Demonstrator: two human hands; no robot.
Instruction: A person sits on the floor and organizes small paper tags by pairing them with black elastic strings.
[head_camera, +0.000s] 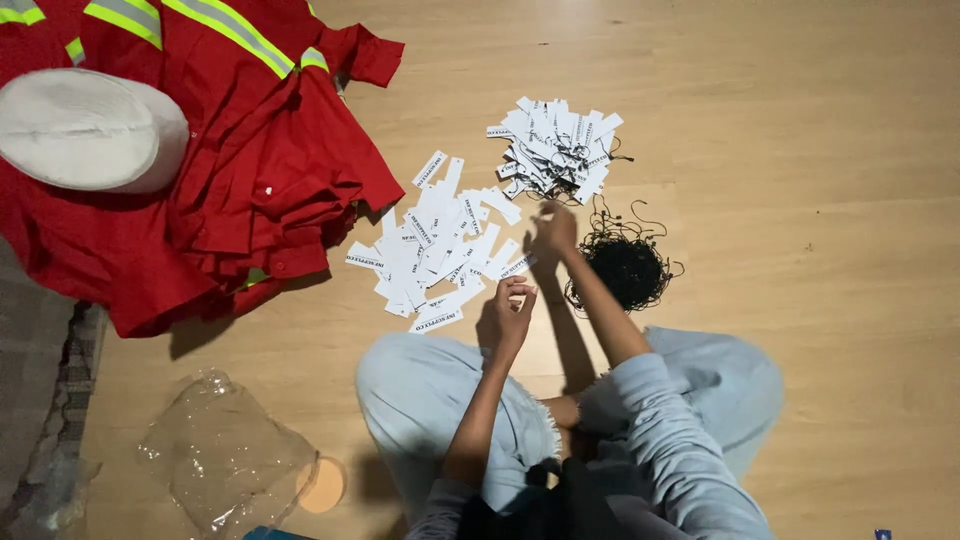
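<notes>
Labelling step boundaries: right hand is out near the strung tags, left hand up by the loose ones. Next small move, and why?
Probably the right hand drops to the black strings beside it for one string. The left hand seems to pinch something small, likely a tag, beside the loose tags; the strung tags lie further out.

White rectangular paper tags (430, 255) with black print are scattered mid-floor; a second, strung heap (555, 147) lies beyond; a clear plastic bag (225, 455) lies lower left.

I saw lots of bare wooden floor (800, 150) on the right for a hand to pass. White tags (430, 245), a black string pile (625, 268) and red shirts (230, 170) blocked the middle and left.
</notes>
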